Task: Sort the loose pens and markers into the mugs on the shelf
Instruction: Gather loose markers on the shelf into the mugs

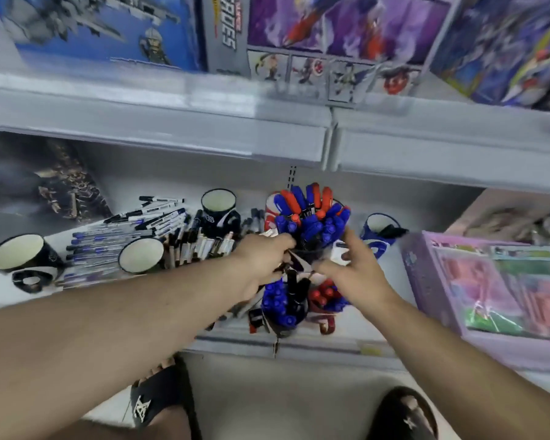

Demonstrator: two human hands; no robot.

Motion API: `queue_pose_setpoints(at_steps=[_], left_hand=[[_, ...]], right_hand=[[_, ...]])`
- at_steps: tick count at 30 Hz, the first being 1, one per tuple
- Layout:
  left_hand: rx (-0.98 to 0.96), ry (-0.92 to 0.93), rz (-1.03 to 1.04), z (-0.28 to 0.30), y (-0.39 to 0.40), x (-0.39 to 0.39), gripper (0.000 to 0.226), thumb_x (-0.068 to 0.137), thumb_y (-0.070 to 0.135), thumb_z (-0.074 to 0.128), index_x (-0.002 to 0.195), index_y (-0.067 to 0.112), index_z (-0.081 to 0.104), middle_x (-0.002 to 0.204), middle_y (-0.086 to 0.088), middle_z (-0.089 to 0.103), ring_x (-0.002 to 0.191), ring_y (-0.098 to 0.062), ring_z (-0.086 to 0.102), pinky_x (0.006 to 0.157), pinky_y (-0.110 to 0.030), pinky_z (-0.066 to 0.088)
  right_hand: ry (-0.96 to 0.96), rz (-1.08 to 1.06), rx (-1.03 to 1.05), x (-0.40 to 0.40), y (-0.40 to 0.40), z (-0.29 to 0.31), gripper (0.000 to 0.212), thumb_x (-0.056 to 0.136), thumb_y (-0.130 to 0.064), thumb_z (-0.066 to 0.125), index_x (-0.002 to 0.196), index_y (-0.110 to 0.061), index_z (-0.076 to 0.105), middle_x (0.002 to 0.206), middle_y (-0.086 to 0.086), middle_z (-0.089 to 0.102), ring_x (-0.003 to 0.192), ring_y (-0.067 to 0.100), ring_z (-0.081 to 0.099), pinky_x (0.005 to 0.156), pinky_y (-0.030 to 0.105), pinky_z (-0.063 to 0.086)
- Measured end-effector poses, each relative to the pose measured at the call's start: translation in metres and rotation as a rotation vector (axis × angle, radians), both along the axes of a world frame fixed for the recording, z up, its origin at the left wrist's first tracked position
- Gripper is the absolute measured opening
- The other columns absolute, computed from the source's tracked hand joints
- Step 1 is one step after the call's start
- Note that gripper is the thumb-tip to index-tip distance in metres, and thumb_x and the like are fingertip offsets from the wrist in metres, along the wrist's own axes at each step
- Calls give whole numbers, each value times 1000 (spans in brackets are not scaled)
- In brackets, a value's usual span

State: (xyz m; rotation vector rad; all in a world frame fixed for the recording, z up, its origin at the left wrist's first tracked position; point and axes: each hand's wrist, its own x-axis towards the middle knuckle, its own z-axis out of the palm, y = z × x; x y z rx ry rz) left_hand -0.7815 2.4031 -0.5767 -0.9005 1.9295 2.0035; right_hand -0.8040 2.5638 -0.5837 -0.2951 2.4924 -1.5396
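Left hand: the left hand reached in over the grey metal shelf, its fingers curled round something dark in front of the packed mug; what exactly they held was too blurred to tell
Right hand: the right hand was beside it, fingers spread and fairly straight, fingertips near the side of the packed mug, with no clear grip on anything
Packed mug: a red and white mug stuffed with blue and red capped markers stood upright at the middle of the shelf, just behind both hands
Front mugs: a dark mug with blue capped markers and a few black ones stood at the shelf's front edge below the hands, with a red mug holding red and blue markers touching it on the right
Loose pens: a pile of loose blue and black capped pens lay flat on the left part of the shelf
Empty mugs: three dark mugs with white insides stood or leaned among the pens, one behind and two nearer the front left
Blue mug: a blue and white mug sat right of the packed mug with a black item in it
Right side: a lilac toy box with pink contents lay on the shelf
Above: boxed toy sets stood on the upper shelf
Below: two feet in black slides stood on the floor
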Motion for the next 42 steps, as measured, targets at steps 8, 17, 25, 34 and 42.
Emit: queue_pose_setpoints(at_steps=[8, 17, 25, 34, 42], left_hand=[[107, -77, -74, -32, 141, -20, 19, 85, 28, 65, 87, 9, 65, 81, -8, 62, 73, -21, 52, 76, -36, 53], [138, -260, 3, -107, 234, -35, 29, 86, 34, 64, 101, 9, 66, 85, -6, 66, 70, -21, 58, 72, -33, 53], [4, -297, -54, -146, 255, -47, 27, 87, 33, 62, 102, 11, 67, 99, -7, 71, 89, -26, 63, 86, -37, 53], [11, -243, -132, -158, 260, -57, 38, 92, 41, 56, 112, 11, 67, 100, -10, 67, 106, -32, 61, 80, -35, 48], [-18, -246, -359, -116, 241, -29, 11, 86, 22, 58, 96, 19, 60, 91, -10, 65, 78, -24, 62, 75, -36, 56]], right_hand=[[-288, -225, -125, -6, 123, -9, 41, 61, -19, 59, 100, -28, 64, 72, -3, 67, 73, 22, 57, 66, 32, 43], [-495, -431, -126, -22, 185, -76, 33, 87, 6, 45, 99, -19, 63, 81, 14, 62, 71, 28, 56, 65, 33, 44], [-592, -522, -105, -39, 196, -122, 29, 90, 6, 42, 87, -16, 59, 83, 11, 66, 77, 30, 60, 79, 43, 51], [-591, -531, -101, -54, 196, -132, 46, 89, 14, 35, 108, -17, 63, 86, 5, 65, 87, 27, 61, 83, 48, 54], [-98, -782, 290, -25, 184, -91, 21, 87, 2, 51, 97, -10, 64, 85, 7, 59, 79, 25, 50, 72, 26, 36]])
